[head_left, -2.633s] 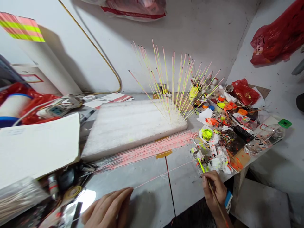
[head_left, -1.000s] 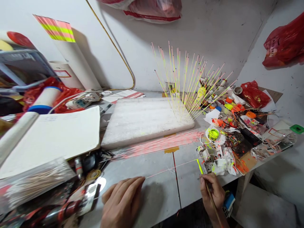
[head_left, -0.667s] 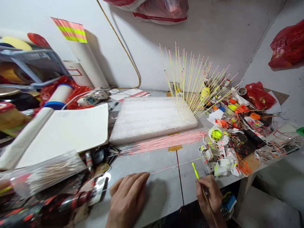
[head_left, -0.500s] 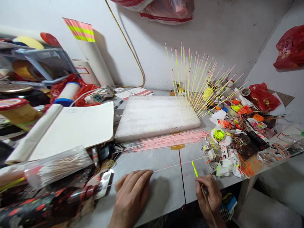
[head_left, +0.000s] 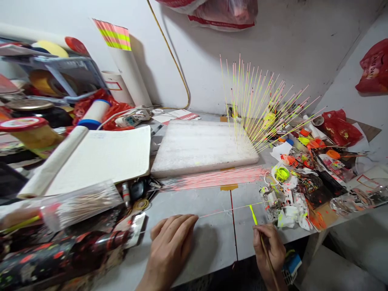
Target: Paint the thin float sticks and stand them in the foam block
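My left hand [head_left: 172, 246] rests low over the grey tabletop, fingers closed together on a thin pink stick [head_left: 216, 213]. The stick runs out to the right, and its far end is yellow. In my right hand [head_left: 270, 245] is a paintbrush [head_left: 254, 216], pinched near its bristles, with the handle slanting down towards me. Bright yellow paint coats the bristles, whose tip appears to touch the yellow part of the stick. Beyond my hands, a bundle of pink sticks [head_left: 209, 178] lies along a white foam block [head_left: 194, 147]. Several pink and yellow sticks [head_left: 249, 101] stand in the block's right end.
To the right are an open yellow paint pot [head_left: 282, 173], paint-smeared tissues [head_left: 288, 217] and other paint clutter. An open notebook [head_left: 103, 157], a bag of cotton swabs [head_left: 87, 204] and a dark paint-spotted bottle [head_left: 60, 258] crowd the left. The table's front edge runs below my right hand.
The whole view has shifted, so things appear slightly farther right. The brush tip has moved slightly right along the stick. Both hands keep their grips.
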The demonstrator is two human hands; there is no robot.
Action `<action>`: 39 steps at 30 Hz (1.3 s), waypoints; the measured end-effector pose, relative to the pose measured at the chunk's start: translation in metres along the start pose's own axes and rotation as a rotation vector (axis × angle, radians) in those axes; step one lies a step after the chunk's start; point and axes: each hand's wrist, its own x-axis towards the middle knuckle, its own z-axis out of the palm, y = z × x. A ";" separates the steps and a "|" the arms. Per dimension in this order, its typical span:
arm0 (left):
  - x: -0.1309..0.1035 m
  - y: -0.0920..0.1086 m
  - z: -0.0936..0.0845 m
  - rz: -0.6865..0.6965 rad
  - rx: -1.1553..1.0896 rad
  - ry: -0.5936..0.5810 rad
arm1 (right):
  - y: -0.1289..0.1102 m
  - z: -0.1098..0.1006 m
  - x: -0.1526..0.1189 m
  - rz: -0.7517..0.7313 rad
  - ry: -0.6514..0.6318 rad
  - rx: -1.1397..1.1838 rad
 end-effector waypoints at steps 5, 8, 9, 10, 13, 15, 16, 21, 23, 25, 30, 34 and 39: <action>0.000 0.001 0.001 0.000 -0.005 0.013 | -0.005 -0.002 0.002 -0.019 -0.008 0.030; 0.000 0.002 0.001 -0.006 -0.002 0.013 | -0.014 0.003 0.005 -0.087 -0.022 0.065; 0.001 0.002 0.001 -0.007 0.000 0.014 | -0.016 0.005 0.005 -0.109 -0.023 0.076; 0.001 0.003 0.001 -0.008 0.004 0.016 | -0.019 0.007 0.005 -0.122 -0.029 0.087; 0.000 0.004 0.001 -0.011 0.010 0.021 | -0.024 0.014 0.004 -0.114 -0.051 0.105; 0.000 0.005 0.001 -0.016 0.008 0.024 | -0.025 0.017 0.004 -0.091 -0.058 0.103; 0.000 0.005 0.002 -0.018 0.006 0.022 | -0.025 0.018 0.004 -0.091 -0.058 0.099; 0.000 0.007 0.001 -0.030 0.003 0.022 | -0.027 0.018 0.010 -0.123 -0.058 0.071; 0.000 0.007 0.001 -0.035 0.002 0.025 | -0.027 0.018 0.012 -0.119 -0.048 0.053; 0.001 0.008 0.000 -0.037 0.004 0.023 | -0.027 0.017 0.012 -0.113 -0.035 0.037; 0.001 0.008 0.000 -0.035 0.005 0.014 | -0.022 0.015 0.007 -0.086 -0.037 0.046; 0.000 0.007 0.000 -0.037 0.000 0.013 | -0.018 0.013 0.002 -0.041 -0.038 0.044; -0.002 0.007 0.001 -0.059 -0.010 0.019 | -0.024 0.015 0.003 -0.090 -0.036 0.093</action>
